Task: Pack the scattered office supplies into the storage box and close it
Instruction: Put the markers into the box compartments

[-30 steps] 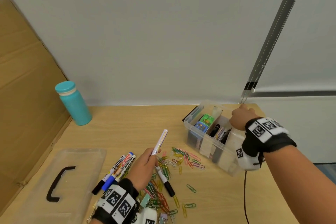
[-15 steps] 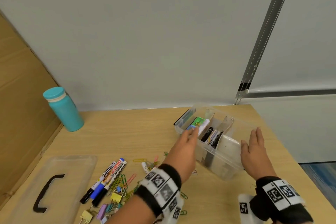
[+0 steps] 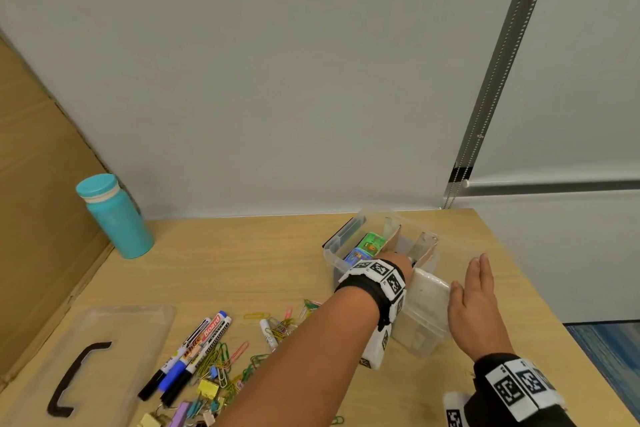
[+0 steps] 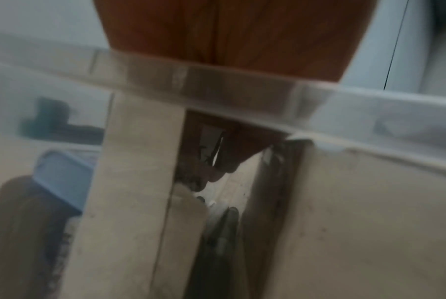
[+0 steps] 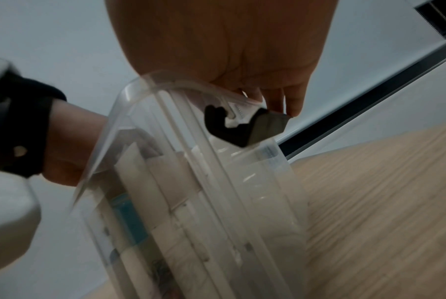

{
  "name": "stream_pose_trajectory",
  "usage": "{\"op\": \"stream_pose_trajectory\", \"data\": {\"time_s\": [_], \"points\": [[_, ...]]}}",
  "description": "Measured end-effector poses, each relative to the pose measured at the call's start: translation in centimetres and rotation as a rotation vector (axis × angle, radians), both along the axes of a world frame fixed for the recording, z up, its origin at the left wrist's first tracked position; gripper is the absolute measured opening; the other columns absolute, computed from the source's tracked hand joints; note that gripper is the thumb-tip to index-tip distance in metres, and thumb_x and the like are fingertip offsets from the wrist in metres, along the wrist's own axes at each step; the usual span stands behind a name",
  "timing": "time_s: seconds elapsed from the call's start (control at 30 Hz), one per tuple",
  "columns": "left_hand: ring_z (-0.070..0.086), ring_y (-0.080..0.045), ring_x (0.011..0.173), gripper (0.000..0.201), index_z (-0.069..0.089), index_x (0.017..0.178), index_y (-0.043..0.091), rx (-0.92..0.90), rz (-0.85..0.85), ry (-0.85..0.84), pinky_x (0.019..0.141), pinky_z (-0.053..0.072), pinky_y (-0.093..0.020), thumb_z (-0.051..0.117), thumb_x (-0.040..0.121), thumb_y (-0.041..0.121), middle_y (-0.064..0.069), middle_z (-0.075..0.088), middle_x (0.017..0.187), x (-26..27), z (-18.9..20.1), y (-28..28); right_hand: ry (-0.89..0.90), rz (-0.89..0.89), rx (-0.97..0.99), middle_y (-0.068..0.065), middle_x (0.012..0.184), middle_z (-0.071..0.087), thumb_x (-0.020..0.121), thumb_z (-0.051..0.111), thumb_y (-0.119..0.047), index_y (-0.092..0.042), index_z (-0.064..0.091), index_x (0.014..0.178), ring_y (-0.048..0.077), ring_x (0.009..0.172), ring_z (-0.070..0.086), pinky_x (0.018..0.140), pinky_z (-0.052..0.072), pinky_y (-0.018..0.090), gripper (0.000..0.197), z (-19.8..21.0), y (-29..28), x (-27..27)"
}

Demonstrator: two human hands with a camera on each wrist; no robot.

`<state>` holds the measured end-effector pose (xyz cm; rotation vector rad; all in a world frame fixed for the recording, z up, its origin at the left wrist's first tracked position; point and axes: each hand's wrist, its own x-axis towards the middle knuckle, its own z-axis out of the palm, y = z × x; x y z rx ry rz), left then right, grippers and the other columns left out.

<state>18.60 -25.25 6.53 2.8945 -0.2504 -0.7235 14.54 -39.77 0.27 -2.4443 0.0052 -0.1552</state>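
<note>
Right hand (image 5: pixel 224 46) laid flat on clear storage box (image 5: pixel 191 182) rim, fingertips (image 5: pixel 294 105) touching black latch (image 5: pixel 244 125); wooden table (image 5: pixel 383 202) beneath.

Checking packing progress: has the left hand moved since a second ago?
Yes. The left hand left the paper clips and reached rightward into the storage box.

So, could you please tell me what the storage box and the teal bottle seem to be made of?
The storage box looks like clear, glossy plastic: its contents and dividers show through the walls. The teal bottle has a matte, opaque finish, perhaps coated metal or plastic; the pictures leave that open.
</note>
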Motion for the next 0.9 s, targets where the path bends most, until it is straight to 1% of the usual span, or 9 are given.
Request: {"op": "stream_pose_trajectory", "data": {"time_s": [0.13, 0.27, 0.37, 0.53, 0.63, 0.7, 0.77, 0.83, 0.9], "points": [[0.054, -0.036, 0.115, 0.031, 0.051, 0.124, -0.001, -0.178, 0.041, -0.139, 0.097, 0.044, -0.042, 0.038, 0.096, 0.003, -0.021, 0.056, 0.125, -1.6, 0.8, 0.6, -0.009, 0.003, 0.000, 0.004, 0.161, -0.008, 0.101, 0.030, -0.020, -0.003, 0.007, 0.151, 0.025, 0.146, 0.012, 0.115, 0.016, 0.033, 0.058, 0.0, 0.0, 0.0], [0.039, -0.020, 0.132, 0.049, 0.036, 0.141, 0.018, -0.438, 0.070, -0.376, 0.111, 0.036, -0.038, 0.044, 0.094, 0.007, -0.001, 0.039, 0.145, -5.9, -0.6, 2.9, 0.002, -0.004, -0.026, 0.004, 0.161, -0.006, 0.101, 0.030, -0.021, -0.004, 0.008, 0.151, 0.028, 0.145, 0.016, 0.115, 0.019, 0.036, 0.057, -0.1, -0.1, 0.0], [0.026, -0.007, 0.137, 0.055, 0.027, 0.145, 0.026, -0.488, 0.085, -0.565, 0.115, 0.024, -0.024, 0.042, 0.095, 0.009, 0.009, 0.029, 0.149, -10.3, -2.2, 5.9, 0.006, -0.005, -0.080, 0.007, 0.161, -0.003, 0.101, 0.029, -0.022, -0.003, 0.010, 0.151, 0.031, 0.144, 0.016, 0.115, 0.020, 0.039, 0.057, -0.2, -0.2, 0.1], [0.030, -0.002, 0.127, 0.039, 0.040, 0.137, 0.031, -0.383, 0.253, -0.561, 0.110, 0.030, -0.023, 0.038, 0.098, 0.024, 0.015, 0.037, 0.138, -15.9, -6.0, 12.8, 0.026, -0.051, -0.225, 0.015, 0.159, 0.009, 0.097, 0.034, -0.022, -0.004, 0.020, 0.149, 0.039, 0.143, 0.015, 0.116, 0.020, 0.048, 0.056, 0.2, -0.2, -0.1], [0.035, -0.008, 0.123, 0.035, 0.045, 0.131, 0.029, -0.275, 0.443, -0.538, 0.108, 0.033, -0.026, 0.040, 0.098, 0.022, 0.011, 0.042, 0.134, -18.5, -7.6, 17.6, -0.139, -0.032, -0.308, 0.016, 0.156, 0.020, 0.092, 0.044, -0.018, -0.008, 0.030, 0.145, 0.042, 0.141, 0.018, 0.114, 0.021, 0.053, 0.055, 1.5, 1.5, -1.7], [0.038, -0.014, 0.124, 0.037, 0.043, 0.134, 0.027, -0.153, 0.573, -0.477, 0.106, 0.035, -0.027, 0.041, 0.097, 0.026, 0.007, 0.042, 0.136, -19.9, -8.4, 20.7, -0.354, 0.071, -0.290, 0.014, 0.147, 0.035, 0.089, 0.046, -0.015, -0.010, 0.043, 0.134, 0.040, 0.137, 0.026, 0.111, 0.025, 0.049, 0.045, 2.9, 3.8, -3.3], [0.041, -0.018, 0.122, 0.041, 0.041, 0.137, 0.026, -0.052, 0.664, -0.423, 0.104, 0.037, -0.029, 0.043, 0.096, 0.030, 0.004, 0.044, 0.136, -21.0, -8.8, 23.2, -0.469, 0.230, -0.229, 0.009, 0.127, 0.047, 0.089, 0.052, -0.012, -0.011, 0.052, 0.119, 0.032, 0.125, 0.039, 0.105, 0.034, 0.043, 0.030, 3.8, 6.6, -5.2], [0.043, -0.019, 0.119, 0.043, 0.040, 0.137, 0.027, 0.009, 0.709, -0.385, 0.100, 0.041, -0.030, 0.044, 0.095, 0.034, 0.003, 0.047, 0.134, -21.8, -9.1, 25.0, -0.439, 0.390, -0.215, -0.001, 0.108, 0.052, 0.088, 0.055, -0.016, -0.017, 0.056, 0.106, 0.019, 0.107, 0.046, 0.093, 0.042, 0.032, 0.018, 3.5, 9.4, -7.0], [0.044, -0.019, 0.120, 0.043, 0.039, 0.136, 0.029, 0.055, 0.726, -0.343, 0.099, 0.043, -0.031, 0.044, 0.094, 0.037, 0.003, 0.046, 0.135, -22.2, -9.3, 26.3, -0.312, 0.548, -0.265, -0.008, 0.095, 0.052, 0.092, 0.047, -0.027, -0.025, 0.053, 0.098, 0.012, 0.092, 0.047, 0.079, 0.046, 0.026, 0.009, 2.4, 11.9, -8.4]]}}
